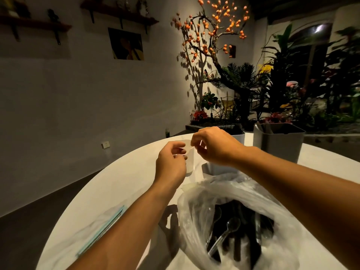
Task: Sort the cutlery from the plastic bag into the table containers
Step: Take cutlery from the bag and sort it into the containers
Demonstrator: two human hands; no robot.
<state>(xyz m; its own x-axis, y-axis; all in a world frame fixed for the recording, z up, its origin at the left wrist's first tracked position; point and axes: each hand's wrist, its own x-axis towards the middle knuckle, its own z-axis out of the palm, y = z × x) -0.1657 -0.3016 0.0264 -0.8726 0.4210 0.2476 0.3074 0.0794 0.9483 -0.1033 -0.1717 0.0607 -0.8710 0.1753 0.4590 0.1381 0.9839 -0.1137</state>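
A clear plastic bag [229,193] lies open on the round white table [120,184], with dark cutlery and a clear plastic spoon [227,233] inside. Beyond the bag, my left hand [170,164] and my right hand [214,146] are raised together over the table. Both pinch a small white wrapper or paper strip [190,152] between their fingertips. A grey container [278,143] stands at the back right with utensils in it. A second, lighter container [236,133] stands behind my right hand. A third grey container [212,168] sits partly hidden under my right wrist.
A flat clear packet with teal straws [101,232] lies on the table at the left, under my left forearm. The table's curved edge runs along the left. Plants and an orange-fruited tree stand beyond the table at the right.
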